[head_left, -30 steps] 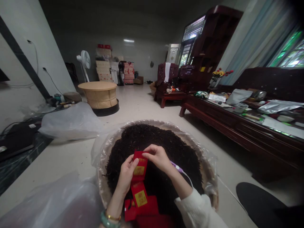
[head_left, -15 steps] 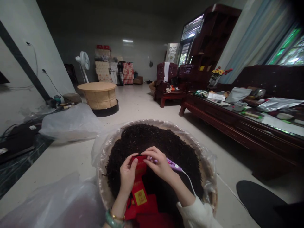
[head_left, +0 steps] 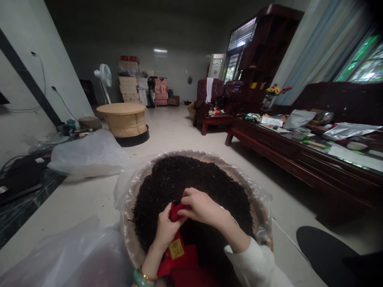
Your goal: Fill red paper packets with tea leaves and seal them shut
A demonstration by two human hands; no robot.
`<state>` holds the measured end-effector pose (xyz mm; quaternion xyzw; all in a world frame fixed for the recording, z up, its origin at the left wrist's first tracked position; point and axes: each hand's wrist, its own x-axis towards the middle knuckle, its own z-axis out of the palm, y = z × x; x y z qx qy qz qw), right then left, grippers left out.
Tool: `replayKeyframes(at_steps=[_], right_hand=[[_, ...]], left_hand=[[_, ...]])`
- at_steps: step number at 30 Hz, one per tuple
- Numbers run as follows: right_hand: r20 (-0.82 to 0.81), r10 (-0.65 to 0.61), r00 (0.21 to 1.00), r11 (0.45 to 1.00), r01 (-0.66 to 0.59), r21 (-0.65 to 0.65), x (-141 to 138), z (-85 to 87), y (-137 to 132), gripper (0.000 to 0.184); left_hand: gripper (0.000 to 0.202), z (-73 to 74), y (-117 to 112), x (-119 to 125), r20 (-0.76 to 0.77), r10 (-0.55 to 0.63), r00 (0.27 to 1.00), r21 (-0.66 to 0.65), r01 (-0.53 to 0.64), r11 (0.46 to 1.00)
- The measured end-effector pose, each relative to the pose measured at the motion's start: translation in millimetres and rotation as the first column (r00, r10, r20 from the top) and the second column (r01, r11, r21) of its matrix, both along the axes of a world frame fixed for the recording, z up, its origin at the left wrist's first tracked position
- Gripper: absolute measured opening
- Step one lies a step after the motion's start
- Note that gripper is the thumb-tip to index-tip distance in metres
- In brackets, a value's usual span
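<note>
My left hand (head_left: 167, 226) grips a small red packet (head_left: 176, 212) from its left side, above a large round basket (head_left: 129, 239) of dark loose leaves (head_left: 191, 175) that look like tea. At the packet's top edge, my right hand (head_left: 199, 207) has its fingers closed on it. The purple wand-like tool that was in my right hand is hidden behind that hand; only a bit of white cord shows past the wrist. Below my hands lie more red packets (head_left: 191, 257), one with a yellow label (head_left: 176, 249).
Clear plastic sheeting (head_left: 83, 251) spreads at the left, with a plastic bag (head_left: 86, 153) behind it. A round wooden-topped drum (head_left: 121, 108) and a white fan (head_left: 104, 75) stand farther back. Along the right runs a low dark wooden table (head_left: 287, 147) with clutter; a black round seat (head_left: 326, 255) is nearer.
Both hands have moved slightly lower and closer together, and my right hand has turned over the packet's top. The purple tool, visible before, is now covered by the right hand.
</note>
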<state>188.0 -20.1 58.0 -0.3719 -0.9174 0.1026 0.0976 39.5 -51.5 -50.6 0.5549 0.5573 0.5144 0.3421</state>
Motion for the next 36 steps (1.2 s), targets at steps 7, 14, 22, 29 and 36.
replayKeyframes(at_steps=[7,14,22,29,36], right_hand=[[-0.065,-0.019,0.998,1.000,0.018,-0.009,-3.3,-1.8,6.0,0.015],[-0.392,-0.073,0.917,0.995,0.039,-0.094,-5.4,-11.5,15.8,0.015],[-0.061,-0.260,0.964,0.963,0.263,0.056,-37.3,-23.0,19.4,0.045],[-0.127,-0.259,0.957,0.957,0.273,0.102,-38.6,-35.8,39.9,0.049],[-0.181,-0.260,0.948,0.961,0.273,0.050,-40.2,-41.6,40.0,0.048]], left_hand=[[0.027,5.8,2.3,1.6,0.086,-0.005,0.996,-0.032,0.008,0.999],[0.037,32.3,-0.1,2.8,0.297,-0.072,0.952,-0.148,0.120,0.982],[0.029,29.2,-0.5,5.9,0.218,-0.123,0.968,-0.233,0.175,0.957],[0.049,26.5,-3.9,1.1,0.561,-0.229,0.796,-0.324,0.466,0.824],[0.045,24.8,-4.0,5.4,0.520,-0.195,0.831,-0.347,0.414,0.842]])
